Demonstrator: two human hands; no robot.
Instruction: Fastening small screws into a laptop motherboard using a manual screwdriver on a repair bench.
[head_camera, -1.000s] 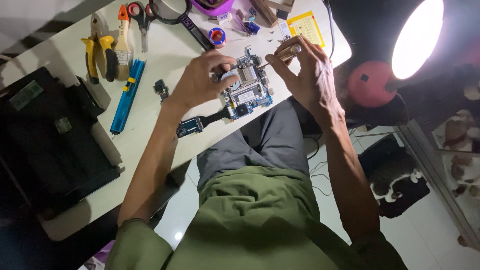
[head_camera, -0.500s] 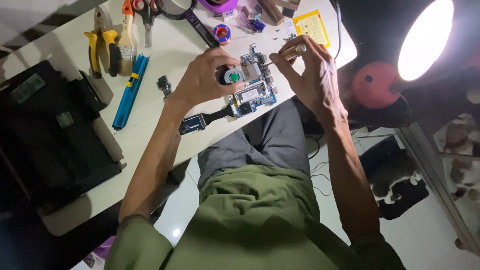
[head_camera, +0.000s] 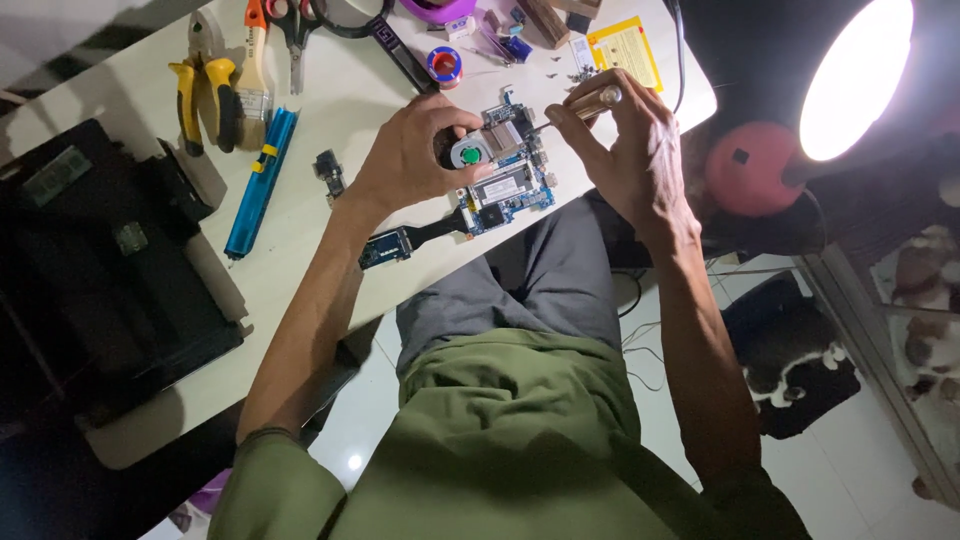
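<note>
A blue circuit board (head_camera: 510, 185) lies at the white table's near edge, with a round cooling fan (head_camera: 468, 153) on its left part. My left hand (head_camera: 410, 155) rests on the board and grips the fan's side. My right hand (head_camera: 625, 145) is closed on a small screwdriver (head_camera: 590, 103), its thin tip pointing down at the board's upper right. A smaller blue board on a flat black cable (head_camera: 400, 240) trails off to the lower left.
A black laptop base (head_camera: 90, 270) fills the table's left. Yellow-handled pliers (head_camera: 200, 95), a brush, scissors (head_camera: 295, 25), a blue tool (head_camera: 260, 165), a tape roll (head_camera: 443, 65) and a yellow card (head_camera: 625, 50) lie behind. A bright lamp (head_camera: 850, 80) glares at right.
My left hand has slid off the fan's top so its green hub shows. My right hand has drawn the screwdriver up and to the right. The camera view has shifted slightly.
</note>
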